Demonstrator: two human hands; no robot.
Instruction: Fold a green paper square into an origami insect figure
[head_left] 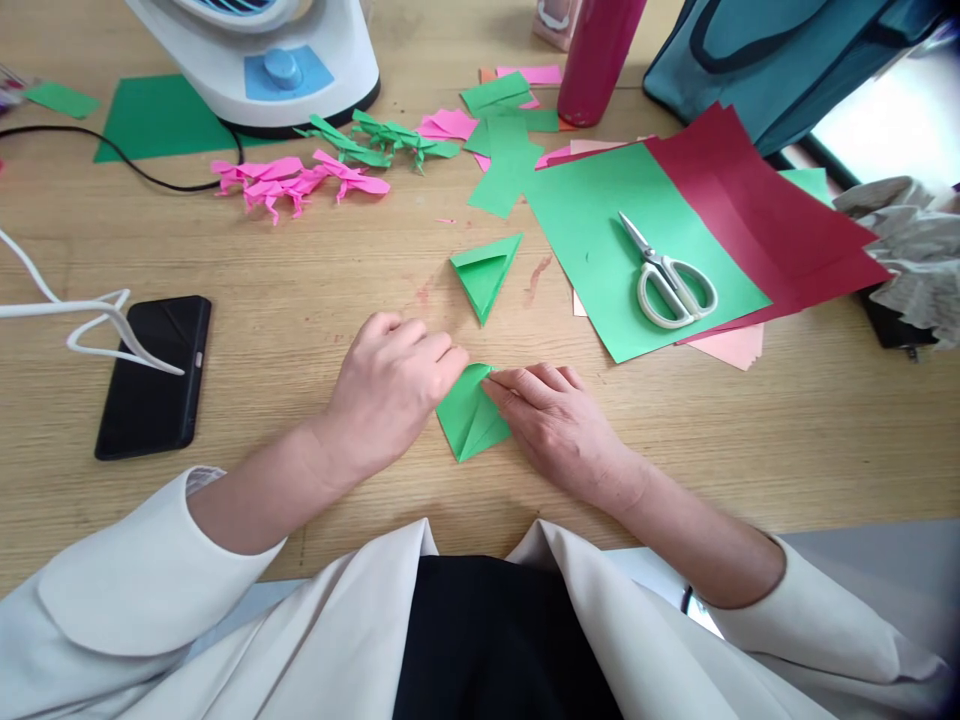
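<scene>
A small folded sheet of green paper (pixel 471 415) lies on the wooden table in front of me, creased down its middle. My left hand (pixel 391 390) has its fingers curled at the paper's upper left edge. From the other side, the fingers of my right hand (pixel 555 420) press together on its upper right edge. Both sets of fingertips are partly hidden by the hands. Just beyond the hands rests another folded green paper triangle (pixel 486 275), touched by neither hand.
White-handled scissors (pixel 675 290) lie on green sheets (pixel 592 240) beside red sheets (pixel 757 220). Pink folded figures (pixel 300 183) and green ones (pixel 382 138) sit near a fan base (pixel 285 75). A phone (pixel 154 380) with a white cable is left; a red bottle (pixel 598 60) stands behind.
</scene>
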